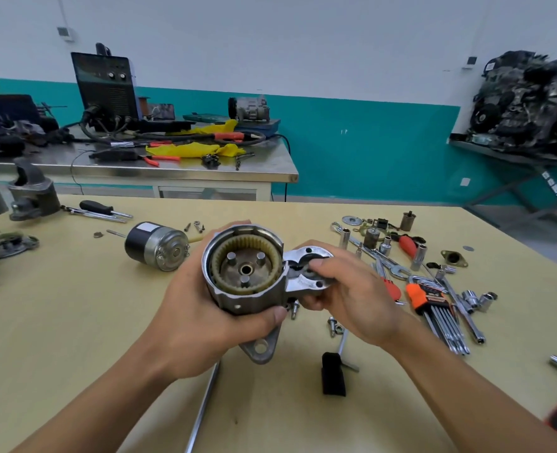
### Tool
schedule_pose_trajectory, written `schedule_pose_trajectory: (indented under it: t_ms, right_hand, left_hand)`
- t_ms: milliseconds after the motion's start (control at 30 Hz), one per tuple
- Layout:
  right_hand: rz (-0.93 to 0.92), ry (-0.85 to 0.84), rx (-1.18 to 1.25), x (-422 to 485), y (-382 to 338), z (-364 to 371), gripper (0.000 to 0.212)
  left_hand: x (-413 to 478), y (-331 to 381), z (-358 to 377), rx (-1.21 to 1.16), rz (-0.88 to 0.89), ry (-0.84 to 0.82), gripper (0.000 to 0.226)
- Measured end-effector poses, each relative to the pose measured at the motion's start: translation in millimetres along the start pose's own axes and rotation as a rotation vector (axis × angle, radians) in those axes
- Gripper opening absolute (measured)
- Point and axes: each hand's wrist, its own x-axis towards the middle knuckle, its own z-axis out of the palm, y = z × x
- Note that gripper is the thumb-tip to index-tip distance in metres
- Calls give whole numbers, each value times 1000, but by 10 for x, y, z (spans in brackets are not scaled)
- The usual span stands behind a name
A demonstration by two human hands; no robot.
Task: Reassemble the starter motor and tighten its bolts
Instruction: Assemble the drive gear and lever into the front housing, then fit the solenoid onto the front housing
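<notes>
Mid-reassembly: the left grip (pixel 189 308) wraps the silver cast-metal starter housing (pixel 231 299); the right grip (pixel 349 289) pinches its flange. Next, likely seating the black-and-silver cylindrical motor body (pixel 153 245).

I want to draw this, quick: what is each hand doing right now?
Left hand: closed, fingers curled round the starter housing.
Right hand: closed, fingers pinching its side flange.

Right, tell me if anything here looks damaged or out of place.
Nothing looks damaged or spilled. The starter housing, gripped by left hand and right hand, is open, gear ring exposed; the motor body lies apart on its side; loose bolts lie on the table.
</notes>
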Motion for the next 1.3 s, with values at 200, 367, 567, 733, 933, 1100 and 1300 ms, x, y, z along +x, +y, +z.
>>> schedule_pose_trajectory:
  t_ms: [200,367,567,733,933,1100,1300]
  right_hand:
    - [34,45,-43,5,42,-27,16]
    - [42,34,73,15,50,-4,21]
    - [47,-20,110,-11,33,15,28]
    - [59,23,8,-1,79,34,13]
    - [85,23,-32,15,123,45,17]
    - [111,107,-485,-5,-37,-201,71]
    - [72,431,-907,25,-26,-598,24]
  left_hand:
    - [-5,26,25,28,37,4,68]
    - [-8,52,19,39,94,17,65]
    - [-16,3,16,11,134,48,75]
    - [-9,-56,-44,-5,190,-5,93]
    - [13,-74,-87,72,310,12,76]
    - [29,-121,-108,54,216,16,59]
    - [78,-66,-242,-17,138,91,79]
